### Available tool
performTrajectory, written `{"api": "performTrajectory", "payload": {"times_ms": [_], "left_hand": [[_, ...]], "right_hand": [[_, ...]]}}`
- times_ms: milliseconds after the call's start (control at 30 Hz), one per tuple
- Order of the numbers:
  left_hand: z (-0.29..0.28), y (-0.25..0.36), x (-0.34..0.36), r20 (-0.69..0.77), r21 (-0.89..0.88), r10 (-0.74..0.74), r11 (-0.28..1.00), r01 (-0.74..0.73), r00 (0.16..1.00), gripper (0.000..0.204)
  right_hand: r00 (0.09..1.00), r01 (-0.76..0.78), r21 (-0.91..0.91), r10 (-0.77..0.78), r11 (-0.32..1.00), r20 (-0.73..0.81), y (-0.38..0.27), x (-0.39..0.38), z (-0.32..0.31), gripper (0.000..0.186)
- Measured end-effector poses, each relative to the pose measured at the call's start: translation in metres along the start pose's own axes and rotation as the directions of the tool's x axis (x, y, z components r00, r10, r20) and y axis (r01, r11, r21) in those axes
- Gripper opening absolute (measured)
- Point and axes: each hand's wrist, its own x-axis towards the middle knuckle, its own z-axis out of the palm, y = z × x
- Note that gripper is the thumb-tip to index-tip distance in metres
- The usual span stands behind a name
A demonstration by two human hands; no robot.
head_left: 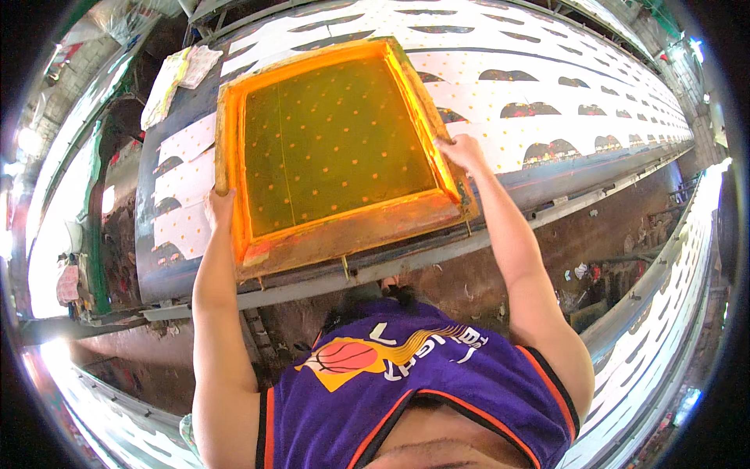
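Observation:
A large screen printing frame (355, 216) with orange-coated inner sides and a dark olive mesh (328, 141) lies over the long printing table, slightly tilted to the view. Small orange dots show across the mesh. My left hand (220, 207) grips its left side near the front corner. On the opposite side, my right hand (462, 152) is closed around the right edge, the arm stretched forward. Beside and beyond the frame lie white fabric pieces (187, 177) printed with small orange dots. Whether the frame touches the fabric beneath it cannot be seen.
The dark-topped table (500, 187) runs far to the right, covered with rows of white pieces with curved cut-outs. A metal rail (262, 297) follows its near edge. Stained cloths (181, 78) lie at its far left corner. Another printing table (664, 344) stands at the lower right.

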Motion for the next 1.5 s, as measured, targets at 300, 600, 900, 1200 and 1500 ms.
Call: {"api": "performTrajectory", "payload": {"times_ms": [300, 600, 900, 1200, 1500], "left_hand": [[0.0, -0.043, 0.027, 0.1, -0.071, -0.083, 0.993, 0.091, 0.991, 0.054], [-0.077, 0.082, 0.028, -0.021, -0.193, 0.135, 0.972, -0.136, 0.991, 0.04], [0.025, 0.246, -0.05, -0.035, -0.37, 0.094, 0.924, -0.1, 0.995, 0.038], [0.095, 0.4, -0.128, -0.031, -0.419, 0.103, 0.902, -0.106, 0.994, 0.032], [0.204, 0.508, -0.152, 0.008, -0.343, 0.105, 0.934, -0.096, 0.994, 0.047]], "right_hand": [[0.987, 0.147, -0.071, -0.152, 0.987, -0.057, -0.013, 0.008, 0.002, 0.06], [0.964, 0.224, 0.002, -0.221, 0.975, -0.15, 0.015, 0.03, -0.057, 0.057], [0.911, 0.276, -0.083, -0.289, 0.957, -0.294, 0.157, 0.092, -0.229, 0.058], [0.924, 0.24, -0.094, -0.257, 0.966, -0.284, 0.297, 0.139, -0.34, 0.056], [0.933, 0.147, -0.152, -0.188, 0.977, -0.306, 0.4, 0.184, -0.402, 0.059]]}}
